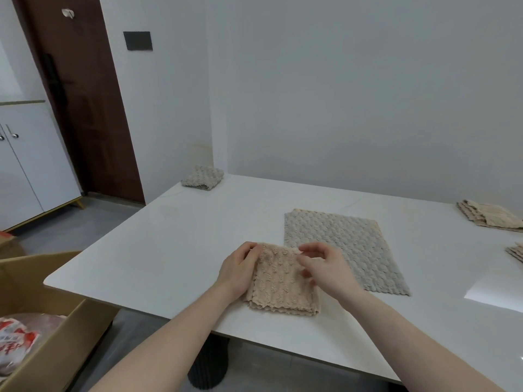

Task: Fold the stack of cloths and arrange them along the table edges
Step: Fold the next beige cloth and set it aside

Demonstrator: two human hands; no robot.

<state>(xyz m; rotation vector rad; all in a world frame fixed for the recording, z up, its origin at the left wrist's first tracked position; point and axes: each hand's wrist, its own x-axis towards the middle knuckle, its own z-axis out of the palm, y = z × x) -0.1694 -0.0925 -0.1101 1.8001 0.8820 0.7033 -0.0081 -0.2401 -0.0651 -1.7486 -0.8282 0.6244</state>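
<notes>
A folded beige cloth (281, 281) lies on the white table (158, 250) near its front edge. My left hand (239, 268) holds the cloth's left side, fingers curled over its far left corner. My right hand (322, 267) pinches the cloth's far right corner with thumb and fingertips. Just right of them an unfolded grey cloth (345, 250) lies spread flat. A folded grey cloth (202, 177) sits at the table's far left corner. A folded beige cloth (488, 215) lies at the right side, and part of another (516, 251) shows at the frame's right edge.
An open cardboard box (53, 315) with a red and white bag (17, 340) inside stands left of the table. A brown door (82, 94) and a white cabinet (31, 159) are at the back left. White walls run behind the table.
</notes>
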